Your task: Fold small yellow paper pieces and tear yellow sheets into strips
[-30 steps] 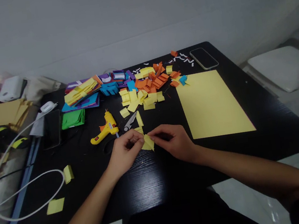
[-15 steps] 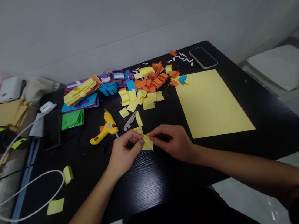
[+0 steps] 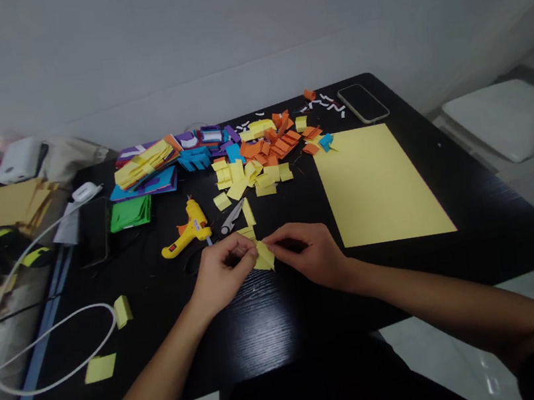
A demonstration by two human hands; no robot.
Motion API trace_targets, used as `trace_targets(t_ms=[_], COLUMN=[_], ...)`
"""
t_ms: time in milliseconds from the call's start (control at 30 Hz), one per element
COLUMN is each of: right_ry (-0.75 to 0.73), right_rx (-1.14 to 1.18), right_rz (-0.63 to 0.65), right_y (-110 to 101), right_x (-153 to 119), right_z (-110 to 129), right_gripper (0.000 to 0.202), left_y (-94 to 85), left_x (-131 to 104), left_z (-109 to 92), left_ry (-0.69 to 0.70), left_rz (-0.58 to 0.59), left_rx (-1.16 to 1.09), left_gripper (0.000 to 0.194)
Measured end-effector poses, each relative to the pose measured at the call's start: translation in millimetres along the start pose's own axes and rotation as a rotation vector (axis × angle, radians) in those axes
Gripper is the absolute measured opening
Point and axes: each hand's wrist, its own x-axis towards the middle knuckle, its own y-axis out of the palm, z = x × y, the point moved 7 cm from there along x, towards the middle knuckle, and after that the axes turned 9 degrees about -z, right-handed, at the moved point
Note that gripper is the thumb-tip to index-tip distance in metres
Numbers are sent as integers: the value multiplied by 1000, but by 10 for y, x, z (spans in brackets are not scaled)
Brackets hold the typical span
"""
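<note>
Between my two hands is a small folded piece of yellow paper (image 3: 264, 258), just above the black table. The fingers of my left hand (image 3: 224, 270) pinch its left side. My right hand (image 3: 308, 254) grips its right upper edge with thumb and forefinger. Just beyond my left hand lie scissors (image 3: 232, 217), their handles partly hidden behind it. A yellow glue gun (image 3: 189, 228) rests to the left of the scissors. Farther back are several loose yellow paper pieces (image 3: 238, 174) and a heap of folded orange paper pieces (image 3: 275, 145).
A large yellow sheet (image 3: 380, 186) lies right of my hands, with a phone (image 3: 363, 103) behind it. Stacks of coloured paper (image 3: 146, 168) and green paper (image 3: 131, 213) stand back left. A white cable (image 3: 55, 325) loops over the left side, near two yellow pieces (image 3: 100, 368).
</note>
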Motion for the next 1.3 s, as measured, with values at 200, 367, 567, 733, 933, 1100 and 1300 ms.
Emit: trace_targets(t_ms=[200, 367, 567, 733, 933, 1100, 1300], right_ry=[19, 19, 165, 335, 442, 453, 372], right_rx=[15, 30, 155, 373, 505, 508, 360], right_rz=[22, 81, 89, 96, 67, 80, 37], right_y=[19, 71, 80, 117, 143, 149, 105], right_x=[-4, -29, -10, -5, -19, -11, -1], right_z=[-26, -30, -99, -196, -261, -245, -248], right_gripper=[11, 12, 12, 21, 23, 21, 16], left_y=[-5, 4, -4, -50, -40, -12, 1], left_x=[-4, -10, -21, -9, 6, 2, -22], left_z=[17, 13, -5, 6, 31, 58, 37], left_ry=[0, 8, 11, -10, -16, -24, 23], left_rz=[-10, -7, -1, -74, -82, -60, -25], left_rx=[-12, -17, -18, -37, -60, -95, -93], left_gripper=[15, 16, 19, 20, 21, 22, 16])
